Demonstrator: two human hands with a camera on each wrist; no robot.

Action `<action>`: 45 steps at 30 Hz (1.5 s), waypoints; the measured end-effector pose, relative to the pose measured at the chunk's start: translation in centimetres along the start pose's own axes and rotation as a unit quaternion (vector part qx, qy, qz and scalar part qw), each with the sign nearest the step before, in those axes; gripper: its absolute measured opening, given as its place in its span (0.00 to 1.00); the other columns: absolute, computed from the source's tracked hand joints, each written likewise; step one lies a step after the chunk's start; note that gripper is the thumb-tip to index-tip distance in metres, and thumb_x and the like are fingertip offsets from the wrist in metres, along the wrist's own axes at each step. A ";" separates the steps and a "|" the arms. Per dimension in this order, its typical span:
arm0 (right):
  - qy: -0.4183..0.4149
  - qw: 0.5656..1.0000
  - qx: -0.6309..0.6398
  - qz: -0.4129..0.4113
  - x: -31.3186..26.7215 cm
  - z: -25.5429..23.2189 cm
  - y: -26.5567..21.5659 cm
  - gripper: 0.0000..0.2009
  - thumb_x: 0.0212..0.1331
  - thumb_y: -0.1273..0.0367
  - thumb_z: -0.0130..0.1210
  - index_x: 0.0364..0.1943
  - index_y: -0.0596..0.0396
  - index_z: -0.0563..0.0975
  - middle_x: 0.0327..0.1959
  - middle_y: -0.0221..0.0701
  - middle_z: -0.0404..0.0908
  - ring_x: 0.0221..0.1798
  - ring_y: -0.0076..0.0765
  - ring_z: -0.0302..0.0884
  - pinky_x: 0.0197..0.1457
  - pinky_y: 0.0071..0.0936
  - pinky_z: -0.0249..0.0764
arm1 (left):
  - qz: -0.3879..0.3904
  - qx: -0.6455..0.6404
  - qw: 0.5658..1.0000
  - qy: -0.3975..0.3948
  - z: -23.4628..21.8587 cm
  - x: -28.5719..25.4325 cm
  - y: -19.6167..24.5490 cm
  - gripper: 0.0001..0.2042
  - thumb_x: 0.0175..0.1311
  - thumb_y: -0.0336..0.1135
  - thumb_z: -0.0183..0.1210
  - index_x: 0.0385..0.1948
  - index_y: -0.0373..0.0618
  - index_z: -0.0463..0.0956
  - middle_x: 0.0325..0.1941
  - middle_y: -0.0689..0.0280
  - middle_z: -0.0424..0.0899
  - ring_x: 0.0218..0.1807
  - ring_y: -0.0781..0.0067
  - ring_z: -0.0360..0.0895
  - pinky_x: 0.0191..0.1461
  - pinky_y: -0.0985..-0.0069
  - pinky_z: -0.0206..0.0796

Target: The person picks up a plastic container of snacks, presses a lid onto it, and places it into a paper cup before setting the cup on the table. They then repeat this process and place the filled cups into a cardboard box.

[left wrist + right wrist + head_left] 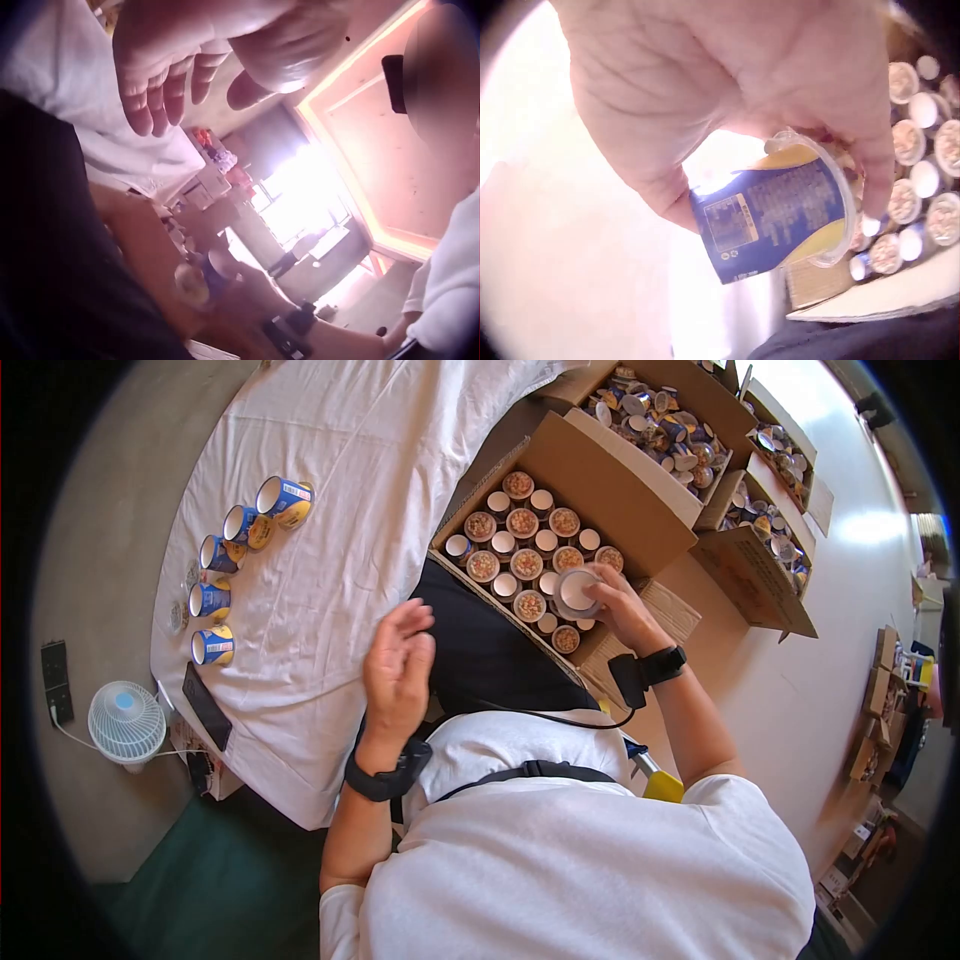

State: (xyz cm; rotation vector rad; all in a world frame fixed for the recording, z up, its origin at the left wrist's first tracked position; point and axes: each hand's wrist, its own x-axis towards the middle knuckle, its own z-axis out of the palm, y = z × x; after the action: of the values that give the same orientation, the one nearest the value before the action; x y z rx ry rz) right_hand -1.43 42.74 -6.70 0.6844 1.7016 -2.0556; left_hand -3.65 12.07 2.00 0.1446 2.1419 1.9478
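My right hand (622, 610) grips a blue and yellow cup (577, 593) over the near right part of an open cardboard box (620, 490). In the right wrist view the cup (772, 214) lies on its side between thumb and fingers, its clear lid edge toward the box. Rows of cups, some with white round ends up and some with clear lids over pinkish contents (526, 564), fill the box. My left hand (397, 670) is raised near the cloth's edge, fingers relaxed, holding nothing; the left wrist view shows the same hand (202, 45) with fingers bent slightly.
On the white cloth (330, 490) at left lie several blue and yellow cups (211, 599), clear lids (180, 616) and a dark phone (206, 707). A small fan (126, 722) stands beyond. More boxes of jumbled cups (672, 440) stand at the upper right.
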 end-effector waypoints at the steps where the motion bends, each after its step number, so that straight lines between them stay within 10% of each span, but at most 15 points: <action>1: 0.006 0.999 -0.018 0.030 0.8 -1.2 1.8 0.21 0.57 0.63 0.52 0.55 0.55 0.68 0.47 0.33 0.72 0.51 0.30 0.70 0.54 0.30 0.69 | 0.015 0.025 0.999 0.039 -1.1 0.1 -0.3 0.16 0.66 0.25 0.49 0.55 0.36 0.66 0.51 0.59 0.75 0.55 0.70 0.72 0.61 0.75 0.61; 6: -0.024 0.996 -0.041 0.076 2.6 -3.3 10.5 0.21 0.58 0.61 0.54 0.54 0.53 0.71 0.49 0.33 0.72 0.51 0.34 0.72 0.54 0.35 0.70 | 0.144 0.286 0.936 0.147 -5.4 0.4 -0.8 0.11 0.61 0.26 0.52 0.44 0.35 0.74 0.43 0.57 0.79 0.45 0.64 0.76 0.50 0.73 0.67; 8: -0.102 0.899 -0.401 -0.146 3.7 -5.0 14.7 0.22 0.50 0.67 0.63 0.51 0.55 0.73 0.49 0.39 0.75 0.51 0.43 0.74 0.55 0.36 0.71 | 0.175 0.347 0.906 0.167 -6.1 0.4 -1.2 0.10 0.60 0.26 0.52 0.42 0.35 0.74 0.42 0.56 0.78 0.44 0.61 0.76 0.48 0.72 0.67; 17: -0.137 0.853 -0.503 -0.028 7.1 -4.5 19.7 0.20 0.46 0.70 0.64 0.47 0.53 0.76 0.44 0.46 0.77 0.51 0.51 0.73 0.55 0.37 0.70 | 0.213 0.415 0.863 0.194 -6.0 0.6 -2.7 0.08 0.57 0.25 0.53 0.37 0.35 0.75 0.39 0.55 0.78 0.42 0.55 0.76 0.48 0.68 0.68; 23: -0.162 0.786 -0.575 -0.160 10.2 -6.1 24.9 0.19 0.47 0.73 0.62 0.47 0.52 0.75 0.43 0.45 0.76 0.43 0.52 0.76 0.48 0.36 0.74 | 0.197 0.429 0.859 0.196 -5.9 0.7 -2.7 0.09 0.57 0.25 0.52 0.38 0.35 0.75 0.41 0.56 0.77 0.44 0.58 0.75 0.49 0.71 0.67; 25: -0.020 0.976 -0.166 0.141 10.3 -4.6 23.8 0.20 0.49 0.73 0.60 0.49 0.53 0.73 0.43 0.42 0.76 0.42 0.49 0.77 0.46 0.36 0.75 | 0.197 0.433 0.857 0.197 -5.7 0.7 -2.7 0.09 0.57 0.25 0.52 0.38 0.35 0.75 0.41 0.56 0.77 0.43 0.57 0.75 0.49 0.70 0.68; 26: 0.057 0.956 0.067 0.281 10.2 -3.7 23.0 0.20 0.49 0.74 0.60 0.50 0.53 0.72 0.44 0.40 0.76 0.41 0.47 0.77 0.45 0.36 0.75 | 0.197 0.435 0.856 0.197 -5.7 0.7 -2.7 0.09 0.57 0.25 0.53 0.38 0.35 0.75 0.41 0.56 0.77 0.43 0.57 0.75 0.49 0.70 0.68; 32: 0.016 0.968 -0.100 0.229 11.6 -3.2 22.7 0.19 0.55 0.71 0.56 0.51 0.58 0.69 0.42 0.34 0.76 0.38 0.37 0.77 0.39 0.33 0.75 | 0.195 0.449 0.850 0.196 -5.6 0.8 -2.8 0.09 0.56 0.25 0.53 0.38 0.36 0.75 0.41 0.56 0.76 0.43 0.57 0.75 0.48 0.69 0.68; 35: 0.083 0.953 0.083 0.281 12.0 -2.1 22.8 0.18 0.58 0.67 0.54 0.51 0.60 0.69 0.40 0.34 0.77 0.35 0.36 0.77 0.36 0.33 0.73 | 0.204 0.448 0.846 0.203 -5.3 0.9 -2.7 0.09 0.54 0.25 0.54 0.36 0.35 0.75 0.38 0.54 0.77 0.41 0.53 0.76 0.46 0.67 0.69; 45: 0.086 0.946 0.051 0.307 11.2 -2.4 21.7 0.17 0.58 0.64 0.55 0.47 0.60 0.73 0.40 0.39 0.76 0.38 0.39 0.77 0.37 0.35 0.74 | 0.211 0.450 0.846 0.192 -5.3 1.0 -2.7 0.09 0.53 0.24 0.54 0.37 0.36 0.75 0.39 0.55 0.75 0.41 0.54 0.75 0.45 0.66 0.68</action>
State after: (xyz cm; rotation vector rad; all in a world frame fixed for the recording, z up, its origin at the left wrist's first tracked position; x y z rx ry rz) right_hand 2.29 41.07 -30.88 1.2740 1.2429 -1.6754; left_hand -5.62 6.89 -0.39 0.4454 3.3819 0.9739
